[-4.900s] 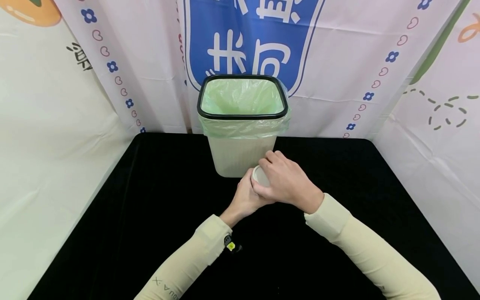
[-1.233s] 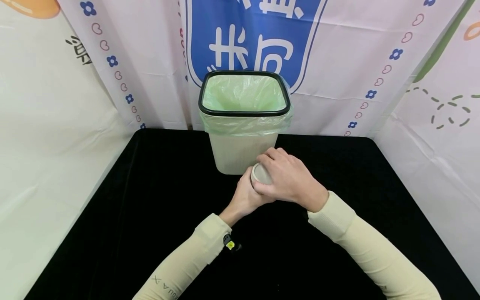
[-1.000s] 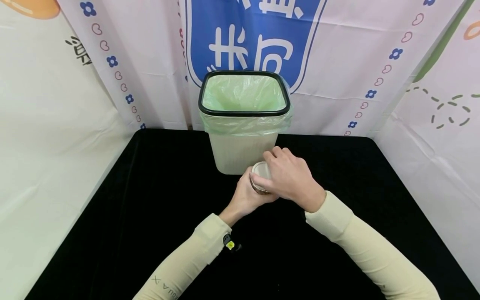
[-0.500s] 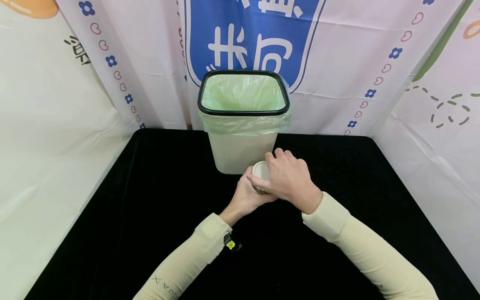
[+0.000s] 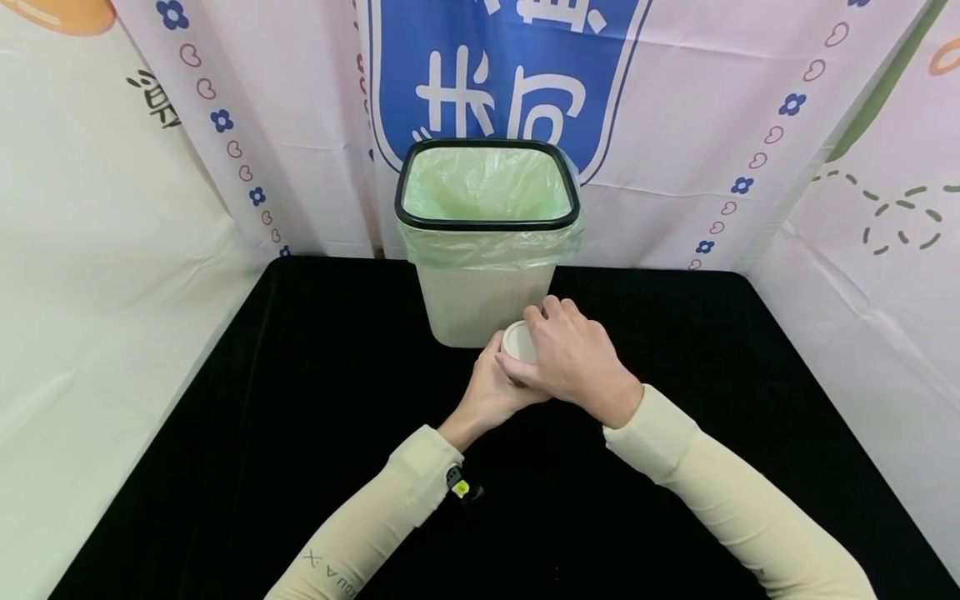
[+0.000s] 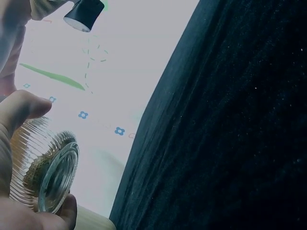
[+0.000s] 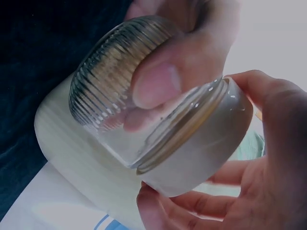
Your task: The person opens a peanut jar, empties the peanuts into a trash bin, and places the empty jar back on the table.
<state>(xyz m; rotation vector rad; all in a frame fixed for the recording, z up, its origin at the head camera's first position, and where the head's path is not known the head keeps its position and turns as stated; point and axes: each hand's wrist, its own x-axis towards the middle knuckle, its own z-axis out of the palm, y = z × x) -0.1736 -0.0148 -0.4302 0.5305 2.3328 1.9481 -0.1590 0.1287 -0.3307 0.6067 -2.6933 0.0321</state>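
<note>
A ribbed clear glass jar [image 7: 120,72] with a white lid [image 7: 206,148] is held tilted between both hands, in front of the bin. My left hand [image 5: 491,387] grips the jar's glass body, its thumb lying across the ribs. With fingers and thumb around the rim, my right hand [image 5: 573,354] grips the lid. A tan ring shows between lid and glass in the right wrist view. Something brown and textured appears through the glass jar [image 6: 43,163] in the left wrist view. Part of the lid's top [image 5: 519,342] is hidden under my right hand.
Just behind the hands stands a pale waste bin [image 5: 480,304] with a black rim and a light green liner [image 5: 487,183]. The black cloth-covered table [image 5: 337,375] carries it. Printed white curtains [image 5: 690,108] enclose the back and sides.
Both hands stay at the same spot with the jar. The right hand has shifted and turned slightly on the lid, its fingers changing place around the rim. The bin has not moved.
</note>
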